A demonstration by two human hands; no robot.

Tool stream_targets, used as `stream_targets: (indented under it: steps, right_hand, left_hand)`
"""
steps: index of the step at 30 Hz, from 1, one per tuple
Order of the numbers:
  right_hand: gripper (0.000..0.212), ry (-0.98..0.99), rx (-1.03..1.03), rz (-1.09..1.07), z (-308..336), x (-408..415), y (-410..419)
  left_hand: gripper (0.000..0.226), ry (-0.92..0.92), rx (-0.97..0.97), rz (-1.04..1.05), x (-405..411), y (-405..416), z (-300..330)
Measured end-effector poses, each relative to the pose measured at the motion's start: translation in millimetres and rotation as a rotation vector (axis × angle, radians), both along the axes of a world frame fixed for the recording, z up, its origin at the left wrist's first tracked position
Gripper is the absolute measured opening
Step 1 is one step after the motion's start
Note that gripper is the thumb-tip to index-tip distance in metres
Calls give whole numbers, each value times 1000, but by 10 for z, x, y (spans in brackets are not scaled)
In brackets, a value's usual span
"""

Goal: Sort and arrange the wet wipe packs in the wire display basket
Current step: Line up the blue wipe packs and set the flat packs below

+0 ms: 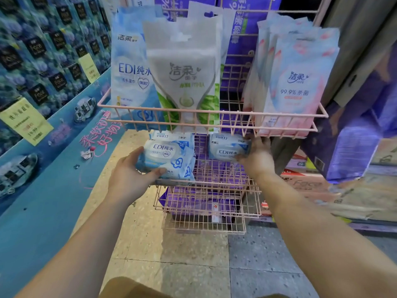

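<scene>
A pink wire display rack holds wet wipe packs on two levels. In its middle basket (223,168), my left hand (131,173) grips a blue-and-white EDI wipe pack (165,157) at the left front, on top of similar packs. My right hand (257,158) holds another blue EDI pack (227,147) at the right, under the upper basket. The upper basket (210,114) carries tall upright packs: a blue EDI one (131,69), a white-and-green one (184,76) and several pink ones (296,82).
A lower pink wire basket (206,218) sits below, near the tiled floor (193,254). A blue display stand (43,201) with tissue boxes and yellow price tags (25,121) runs along the left. Purple packs (352,143) and cardboard boxes stand at the right.
</scene>
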State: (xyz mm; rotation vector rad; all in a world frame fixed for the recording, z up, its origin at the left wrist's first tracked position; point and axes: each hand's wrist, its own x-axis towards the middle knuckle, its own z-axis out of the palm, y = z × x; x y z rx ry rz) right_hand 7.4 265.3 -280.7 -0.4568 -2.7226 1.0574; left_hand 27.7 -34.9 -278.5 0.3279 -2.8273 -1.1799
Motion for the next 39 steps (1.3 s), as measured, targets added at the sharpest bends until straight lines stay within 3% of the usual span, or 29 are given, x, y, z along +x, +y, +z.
stream_targets:
  steps: [3, 6, 8, 12, 15, 19, 25, 27, 29, 31, 33, 39]
  right_hand:
    - [61, 34, 164, -151, 49, 141, -200]
    - [41, -77, -82, 83, 195, 347, -630]
    - [52, -229, -219, 285, 283, 444, -913]
    - [55, -271, -353, 276, 374, 464, -1061]
    - [40, -253, -239, 213, 368, 504, -811]
    - [39, -225, -97, 118, 358, 604, -345]
    - [37, -508, 86, 221, 263, 562, -47]
    - [40, -496, 31, 215, 268, 566, -42]
    - [39, -469, 6, 197, 273, 568, -39]
    - [34, -445, -6, 176, 261, 530, -46]
    - [35, -460, 6, 161, 263, 479, -85]
    - [45, -452, 32, 125, 164, 424, -150]
  left_hand:
    - [89, -30, -3, 15, 0, 26, -7]
    - [88, -32, -36, 23, -5, 69, 14]
    - [89, -34, -41, 9, -1, 105, 46]
    - [77, -34, -124, -24, 71, 269, 147]
    - [69, 7, -229, -97, 150, 499, 202]
    - [68, -4, -238, -233, 104, 971, 157]
    - [53, -27, -486, -410, -13, 1197, -83]
    - [53, 41, -466, -354, 13, 1060, -149]
    - [59, 80, -459, -145, 12, 814, -193]
    - [62, -14, -450, 16, -27, 581, -183]
    - [60, -135, -472, 3, -63, 491, -172]
    - [66, -131, -482, -48, -134, 552, -129]
